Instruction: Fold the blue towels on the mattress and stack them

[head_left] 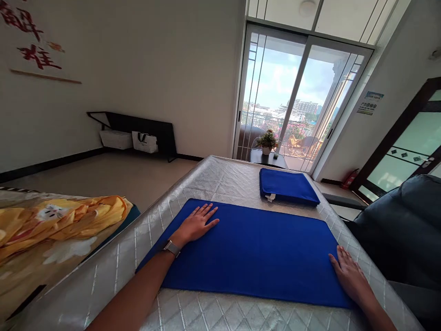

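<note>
A blue cloth (255, 253), a smooth flat rectangle, lies across the silver quilted surface (220, 179) in front of me. My left hand (196, 224), with a watch on its wrist, rests flat on the cloth's far left part, fingers spread. At the right edge of the cloth lies my right hand (351, 276), its fingers stretched out and the thumb apart. Beyond the cloth sits a folded blue stack (287, 185) of similar fabric, with a white tag (270, 197) hanging from its near side.
A yellow patterned bedcover (65, 220) lies at the left. A dark sofa (403, 230) stands close on the right. Farther off are a potted plant (266, 141) on a small black table (265, 158), glass sliding doors (296, 92) and a black rack (141, 131) against the wall.
</note>
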`<state>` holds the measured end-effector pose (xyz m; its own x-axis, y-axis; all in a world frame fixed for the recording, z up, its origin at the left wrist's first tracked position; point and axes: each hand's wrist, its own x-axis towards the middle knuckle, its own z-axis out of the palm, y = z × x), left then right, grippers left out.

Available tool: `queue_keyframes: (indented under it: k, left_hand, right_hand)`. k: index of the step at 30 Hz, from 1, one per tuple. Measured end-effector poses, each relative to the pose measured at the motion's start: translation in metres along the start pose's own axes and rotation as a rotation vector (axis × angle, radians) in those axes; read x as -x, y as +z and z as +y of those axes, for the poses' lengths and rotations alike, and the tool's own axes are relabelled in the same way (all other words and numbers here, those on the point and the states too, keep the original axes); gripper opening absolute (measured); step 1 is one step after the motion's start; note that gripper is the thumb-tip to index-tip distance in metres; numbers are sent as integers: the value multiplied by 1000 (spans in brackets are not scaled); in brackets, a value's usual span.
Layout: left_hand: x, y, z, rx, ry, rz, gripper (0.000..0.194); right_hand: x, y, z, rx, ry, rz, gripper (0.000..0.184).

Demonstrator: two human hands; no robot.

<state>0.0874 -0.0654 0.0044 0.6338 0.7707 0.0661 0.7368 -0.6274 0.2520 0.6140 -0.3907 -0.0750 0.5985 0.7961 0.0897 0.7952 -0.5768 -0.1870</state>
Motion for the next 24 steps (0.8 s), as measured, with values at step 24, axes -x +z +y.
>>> queue_keyframes:
  k: [24]
  left_hand:
    - [-1,-4,-58,-37,-229,145,78]
  right_hand:
    - [2,-57,-325,-72,-577,-288,73]
